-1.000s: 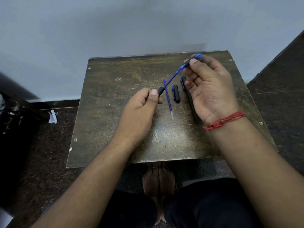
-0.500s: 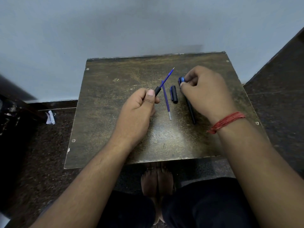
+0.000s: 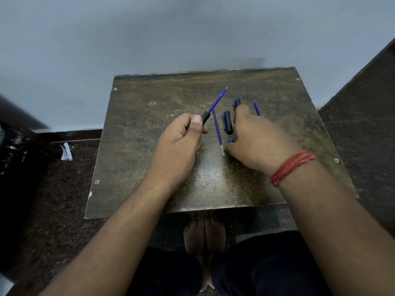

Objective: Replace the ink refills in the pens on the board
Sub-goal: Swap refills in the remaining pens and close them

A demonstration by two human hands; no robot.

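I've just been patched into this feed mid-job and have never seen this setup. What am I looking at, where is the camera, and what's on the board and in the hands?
There is no machine: a person works with bare hands, filmed from a head-worn camera looking down. The left hand grips a black pen barrel with a blue refill sticking out, lifted above the board. The right hand, with a red thread on its wrist, rests palm-down on the board over more pen parts. Between the hands lie a loose blue refill and a black cap. Another refill tip shows beyond the fingers.
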